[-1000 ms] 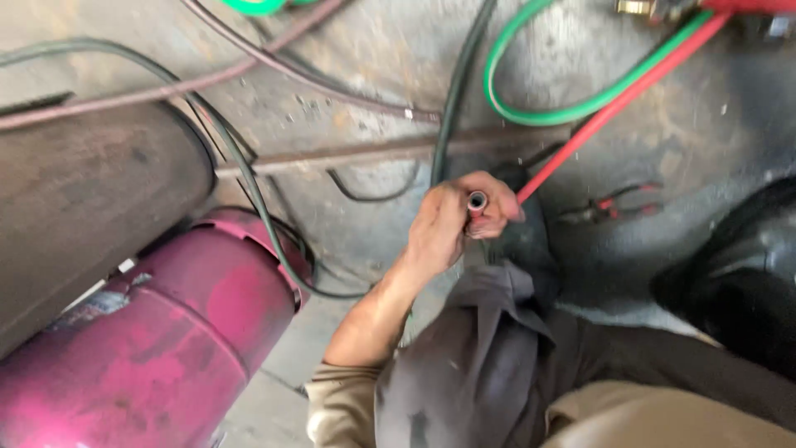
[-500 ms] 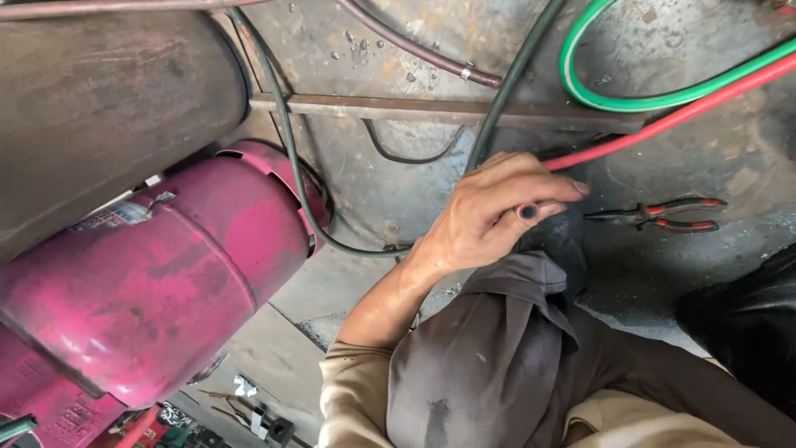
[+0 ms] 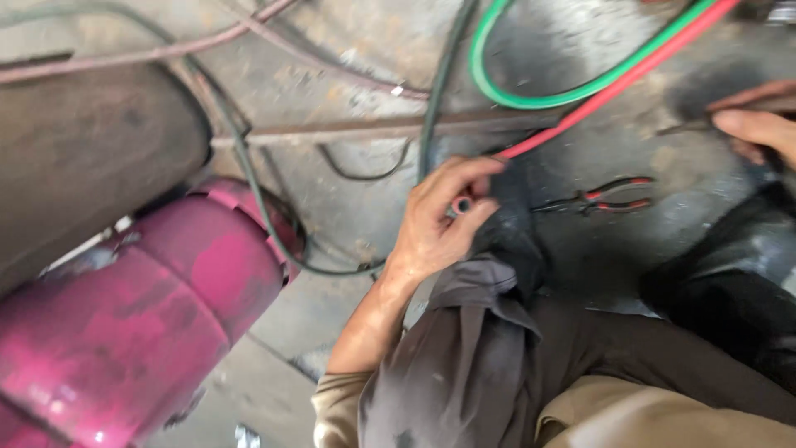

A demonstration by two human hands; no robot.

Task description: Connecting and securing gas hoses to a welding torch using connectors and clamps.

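— What do we have closest to us?

— Our left hand, fingers curled shut around the open end of the red hose; the round hose mouth shows between thumb and fingers, facing up at us.

— Which way does the hose lie from that grip?

— Up and to the right, away from us, running alongside the green hose. The pliers lie on the floor just right of our grip, their handles pointing right.

— And our right hand?

— At the far right edge, blurred, resting on a thin dark tool; we cannot tell whether it is gripping. The left is on the hose end; the right is well apart.
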